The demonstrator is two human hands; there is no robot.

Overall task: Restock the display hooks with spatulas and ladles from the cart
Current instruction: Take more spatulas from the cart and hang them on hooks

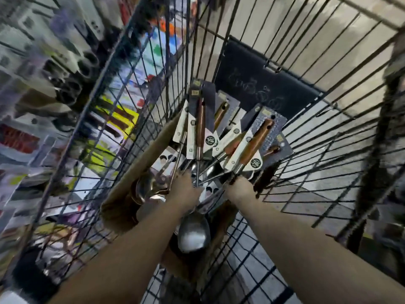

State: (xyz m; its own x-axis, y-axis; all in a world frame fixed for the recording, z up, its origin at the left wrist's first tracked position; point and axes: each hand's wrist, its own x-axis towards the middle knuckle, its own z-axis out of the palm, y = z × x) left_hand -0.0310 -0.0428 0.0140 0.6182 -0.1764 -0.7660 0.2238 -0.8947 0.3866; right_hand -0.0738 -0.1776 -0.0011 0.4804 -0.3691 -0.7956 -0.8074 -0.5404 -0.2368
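Both forearms reach down into the wire cart [219,62].
Left hand [185,189] grip closes around steel utensil shafts; right hand [238,188] grip is hidden, cannot tell. Carded wooden-handled spatulas and ladles [200,126] crowd a cardboard box [122,207], blurred shelves [43,84] left.

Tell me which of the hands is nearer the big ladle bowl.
Left. The left hand sits just above the ladle bowl; the right hand is farther, up and to its right.

Wire cart [291,119], boxed utensils [200,126] inside
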